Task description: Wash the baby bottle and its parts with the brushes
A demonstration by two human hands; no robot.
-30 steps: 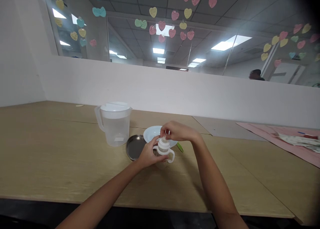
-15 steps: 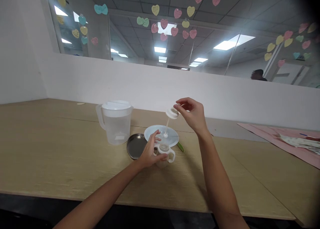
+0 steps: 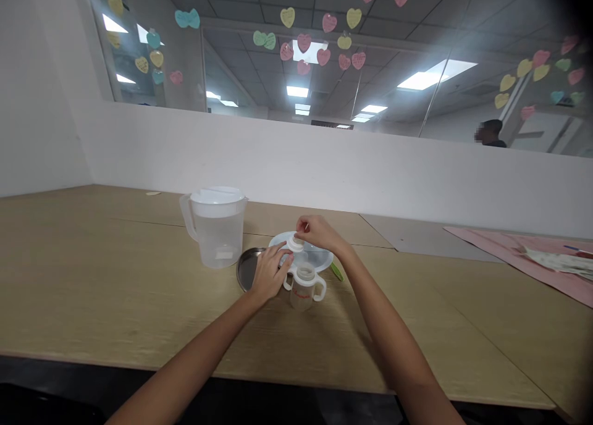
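A clear baby bottle (image 3: 302,296) with white handles on both sides stands upright and uncovered on the table, red print on its front. Behind it, over the pale blue bowl (image 3: 323,265), my right hand (image 3: 317,230) pinches the top of the white bottle lid (image 3: 295,246). The straw seen under the lid earlier is hidden now. My left hand (image 3: 270,269) is open beside the bottle, its fingers stretched up to the lid's left edge; whether they touch it I cannot tell. A round metal dish (image 3: 246,269) lies partly behind my left hand.
A lidded translucent pitcher (image 3: 218,230) stands at the left. A green utensil-like piece (image 3: 337,272) sticks out by the bowl's right edge. On the far right, a pink sheet (image 3: 491,252) carries a patterned cloth (image 3: 558,262). A white wall (image 3: 231,144) with windows backs the table.
My right hand has brought the lid down and left, low over the bowl. My left hand has let go of the bottle and moved up-left towards the lid.
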